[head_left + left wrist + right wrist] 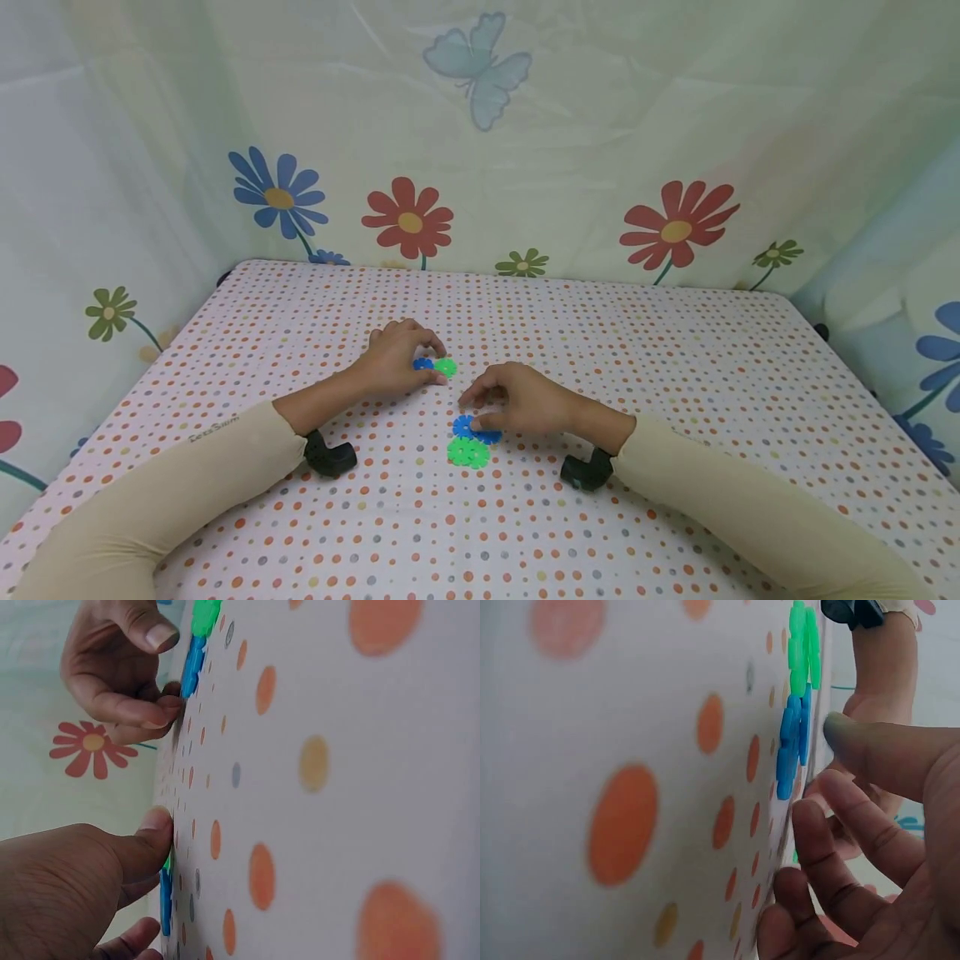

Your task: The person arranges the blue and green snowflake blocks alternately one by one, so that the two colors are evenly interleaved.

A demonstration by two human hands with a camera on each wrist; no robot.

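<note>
Around a small blue notched disc [423, 364] and a green notched disc [446, 367], side by side on the table, my left hand [397, 358] has its thumb and index finger spread. Its thumb lies at the near edge of the green disc in the head view; in the left wrist view it partly hides that disc. My right hand [528, 402] hovers low with loosely bent fingers and nothing between them. Its thumb overlaps the nearer blue discs [463, 427] in the head view. Two overlapping green discs [468, 452] lie just below those, shown edge-on in the right wrist view.
A white dotted cloth [405, 525] covers the table. Behind it hangs a curtain [570, 150] printed with flowers and a butterfly. Black wrist devices [330, 457] sit under both forearms, close to the cloth.
</note>
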